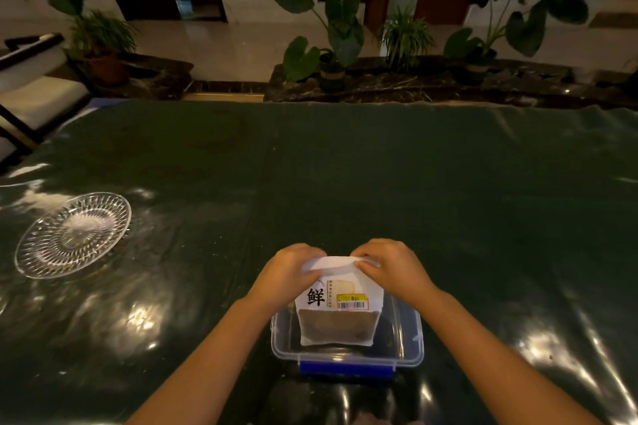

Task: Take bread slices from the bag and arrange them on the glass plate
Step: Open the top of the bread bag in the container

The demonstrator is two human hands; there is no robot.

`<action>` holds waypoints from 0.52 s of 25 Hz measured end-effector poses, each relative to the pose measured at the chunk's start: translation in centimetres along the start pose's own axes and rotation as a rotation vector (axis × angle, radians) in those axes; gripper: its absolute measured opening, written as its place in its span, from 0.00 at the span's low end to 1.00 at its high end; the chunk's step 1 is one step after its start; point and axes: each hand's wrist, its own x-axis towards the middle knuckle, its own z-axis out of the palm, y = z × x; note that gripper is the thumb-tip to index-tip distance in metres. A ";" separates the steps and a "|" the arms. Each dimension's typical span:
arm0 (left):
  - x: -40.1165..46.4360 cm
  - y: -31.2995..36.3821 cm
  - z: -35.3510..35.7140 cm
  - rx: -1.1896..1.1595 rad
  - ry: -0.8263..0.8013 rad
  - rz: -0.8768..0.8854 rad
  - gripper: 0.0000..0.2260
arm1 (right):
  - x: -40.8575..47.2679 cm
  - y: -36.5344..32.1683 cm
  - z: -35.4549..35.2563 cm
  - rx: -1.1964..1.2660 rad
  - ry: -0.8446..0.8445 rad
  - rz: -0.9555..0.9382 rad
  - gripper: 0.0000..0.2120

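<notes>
A white bread bag with a black character, a yellow price sticker and a clear window stands upright inside a clear plastic box near the table's front edge. Brown bread shows through the window. My left hand pinches the bag's folded top at its left corner. My right hand grips the same fold at its right corner. The cut-glass plate lies at the far left of the table with nothing on it, well apart from both hands.
The table wears a dark green glossy cover with glare patches. The plastic box has a blue latch on its near side. Potted plants and a stone ledge stand beyond the far edge. A chair sits at the far left.
</notes>
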 end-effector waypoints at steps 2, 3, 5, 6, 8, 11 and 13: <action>0.1 -0.5 -0.3 0.026 -0.005 0.032 0.13 | 0.4 0.0 -0.2 0.058 -0.016 0.062 0.08; 0.1 -0.8 -0.5 0.032 0.012 0.049 0.13 | 0.5 0.0 -0.3 0.104 -0.034 0.098 0.08; 0.0 -0.9 -0.6 0.012 0.034 0.076 0.10 | 0.6 0.0 -0.4 0.203 -0.059 0.167 0.07; 0.1 -0.9 -0.6 -0.013 0.031 0.080 0.10 | 0.6 -0.1 -0.5 0.241 -0.060 0.195 0.06; 0.4 -0.8 -0.7 -0.108 -0.015 0.009 0.09 | 0.4 0.0 -0.7 0.336 -0.034 0.240 0.07; 1.2 -1.0 -1.4 -0.281 -0.167 -0.166 0.10 | -0.5 0.4 -1.3 0.279 -0.074 0.182 0.20; 1.4 -1.0 -1.9 -0.320 -0.240 -0.203 0.09 | -1.2 0.5 -1.1 -0.014 -0.091 0.010 0.24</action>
